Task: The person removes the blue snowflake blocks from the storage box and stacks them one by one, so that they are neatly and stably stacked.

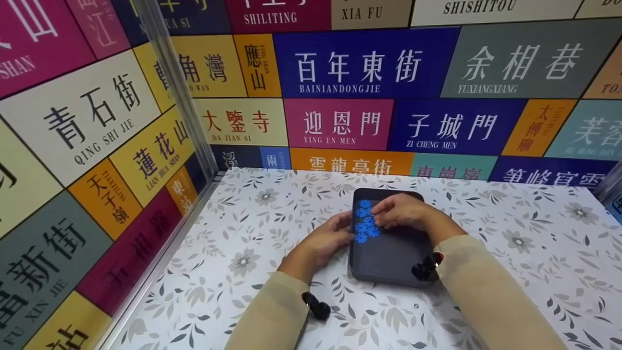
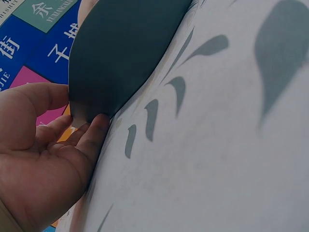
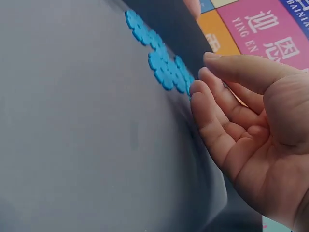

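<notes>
A dark grey rectangular tray (image 1: 388, 257) lies on the table with several flat blue snowflake discs (image 1: 364, 226) along its left side. They lie close together, some overlapping, as the right wrist view also shows the blue discs (image 3: 166, 70). My left hand (image 1: 328, 240) holds the tray's left wall, thumb at the rim and other fingers lower on the wall. Over the tray is my right hand (image 1: 403, 211), fingertips at the edge of the discs. In the right wrist view, thumb and fingers (image 3: 205, 108) stand apart, with no disc visible between them.
The table is covered with a white leaf-and-flower patterned cloth (image 1: 243, 291). Behind it stands a wall of coloured street-name panels (image 1: 340, 121), and another panelled wall (image 1: 97, 146) rises on the left. Dark wrist devices (image 1: 318, 307) sit at both sleeves.
</notes>
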`<control>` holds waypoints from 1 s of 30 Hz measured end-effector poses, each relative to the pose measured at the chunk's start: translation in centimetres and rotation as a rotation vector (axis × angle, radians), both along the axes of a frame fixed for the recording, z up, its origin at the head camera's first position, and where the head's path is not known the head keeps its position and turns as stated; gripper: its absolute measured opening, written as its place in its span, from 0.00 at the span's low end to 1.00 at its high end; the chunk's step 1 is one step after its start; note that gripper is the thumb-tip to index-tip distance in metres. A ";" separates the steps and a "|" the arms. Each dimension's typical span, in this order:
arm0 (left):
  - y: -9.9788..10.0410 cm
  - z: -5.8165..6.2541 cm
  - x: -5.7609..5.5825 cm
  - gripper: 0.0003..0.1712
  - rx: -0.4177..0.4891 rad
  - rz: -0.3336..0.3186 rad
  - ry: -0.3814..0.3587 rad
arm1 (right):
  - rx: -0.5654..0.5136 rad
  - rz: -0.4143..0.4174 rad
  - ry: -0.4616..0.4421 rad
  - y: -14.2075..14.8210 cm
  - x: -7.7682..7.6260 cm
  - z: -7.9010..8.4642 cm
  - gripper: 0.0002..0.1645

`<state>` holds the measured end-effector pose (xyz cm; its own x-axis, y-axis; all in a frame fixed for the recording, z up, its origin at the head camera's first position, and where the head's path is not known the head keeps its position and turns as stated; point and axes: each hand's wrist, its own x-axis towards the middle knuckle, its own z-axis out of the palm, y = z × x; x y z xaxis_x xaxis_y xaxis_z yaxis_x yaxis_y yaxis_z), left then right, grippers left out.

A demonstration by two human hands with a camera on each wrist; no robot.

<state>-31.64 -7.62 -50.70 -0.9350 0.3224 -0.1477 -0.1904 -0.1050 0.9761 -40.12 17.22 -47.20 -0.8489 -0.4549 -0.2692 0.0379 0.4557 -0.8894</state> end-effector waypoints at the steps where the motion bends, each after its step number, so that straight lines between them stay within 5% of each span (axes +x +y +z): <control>1: 0.0 0.0 0.0 0.44 -0.001 -0.003 -0.003 | 0.013 0.006 0.003 0.1 0.0 -0.1 0.27; 16: 0.0 0.0 -0.2 0.44 -0.012 -0.004 -0.017 | 0.076 0.069 0.079 0.3 0.1 -1.3 0.26; 30: -0.1 -0.2 -0.3 0.42 -0.012 -0.019 -0.005 | 0.241 0.179 0.271 -0.1 0.2 -1.5 0.22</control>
